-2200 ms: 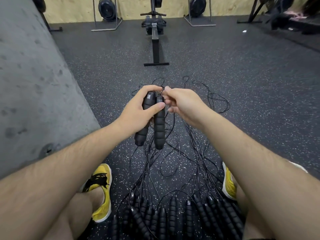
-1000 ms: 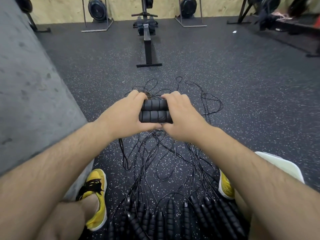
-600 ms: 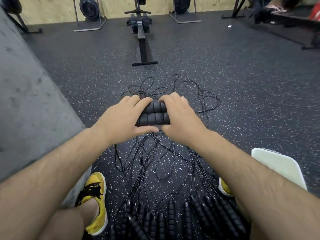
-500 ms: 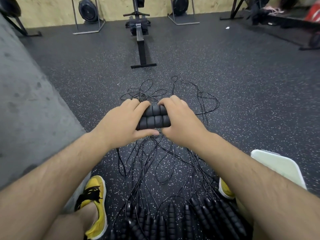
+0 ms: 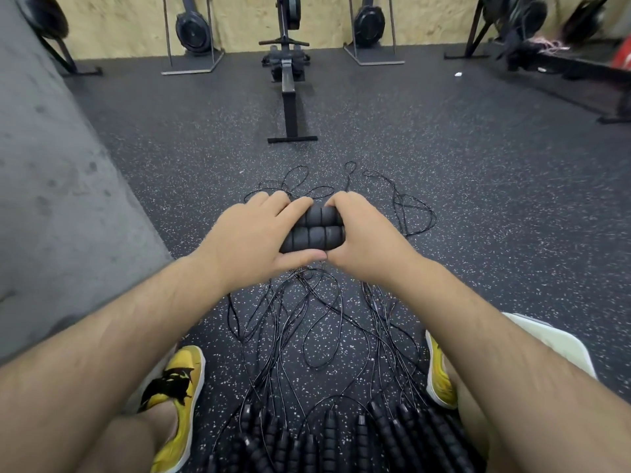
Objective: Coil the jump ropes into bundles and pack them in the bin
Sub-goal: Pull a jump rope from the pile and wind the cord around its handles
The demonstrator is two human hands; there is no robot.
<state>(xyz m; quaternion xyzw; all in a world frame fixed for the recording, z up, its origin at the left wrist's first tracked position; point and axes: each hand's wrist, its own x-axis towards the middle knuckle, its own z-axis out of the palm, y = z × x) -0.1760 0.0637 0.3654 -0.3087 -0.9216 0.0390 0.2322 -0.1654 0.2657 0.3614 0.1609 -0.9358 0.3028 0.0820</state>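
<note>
- Handles (image 5: 316, 230) of one rope: upright two seconds ago, now level, side by side, above the floor tangle (image 5: 307, 322).
- Left hand (image 5: 252, 240) and right hand (image 5: 368, 240) each curl round one end of the pair; hold unchanged over the last second.
- Judgement: winding not begun; white bin (image 5: 563, 343) waits near the right arm, nothing packed.

No text, label, brand or number can be read anywhere here
</note>
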